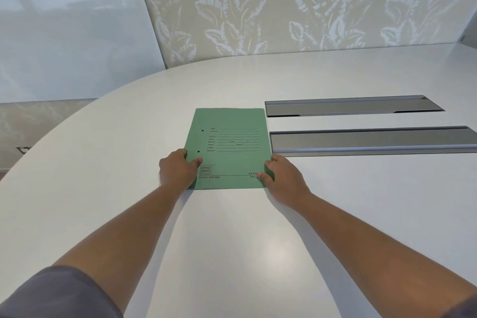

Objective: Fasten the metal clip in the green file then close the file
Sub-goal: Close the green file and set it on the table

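The green file (229,147) lies flat and shut on the white surface (232,240); the left hand (178,169) pinches its left edge, the right hand (281,178) grips its right edge; the clip is hidden — likely the file must be opened first.

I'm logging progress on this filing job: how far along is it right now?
Done, seemingly: the green file lies shut and flat on the white table, printed cover up. In hand: the left hand and right hand grip its near corners. Left: none visible; the metal clip is hidden inside, so its fastening cannot be confirmed.
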The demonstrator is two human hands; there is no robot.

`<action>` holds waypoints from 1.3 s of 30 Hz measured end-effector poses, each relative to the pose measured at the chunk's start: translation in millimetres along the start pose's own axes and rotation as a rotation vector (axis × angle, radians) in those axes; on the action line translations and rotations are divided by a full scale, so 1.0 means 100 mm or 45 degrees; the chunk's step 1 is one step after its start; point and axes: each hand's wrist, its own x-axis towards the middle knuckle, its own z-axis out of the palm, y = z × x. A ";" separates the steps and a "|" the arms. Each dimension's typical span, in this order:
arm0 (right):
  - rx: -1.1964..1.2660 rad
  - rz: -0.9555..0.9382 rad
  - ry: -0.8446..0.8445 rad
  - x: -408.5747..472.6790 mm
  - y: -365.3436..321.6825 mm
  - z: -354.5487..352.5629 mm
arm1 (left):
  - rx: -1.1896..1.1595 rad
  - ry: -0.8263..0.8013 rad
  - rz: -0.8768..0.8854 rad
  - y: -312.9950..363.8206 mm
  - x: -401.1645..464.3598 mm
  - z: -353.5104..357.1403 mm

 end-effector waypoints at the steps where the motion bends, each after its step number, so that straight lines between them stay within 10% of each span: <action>1: 0.001 0.001 0.015 0.00 0.00 0.01 | 0.004 -0.008 0.001 0.00 0.00 0.01; 39: -0.307 0.120 -0.026 0.16 0.08 0.16 | 0.061 -0.090 0.084 -0.06 0.08 0.08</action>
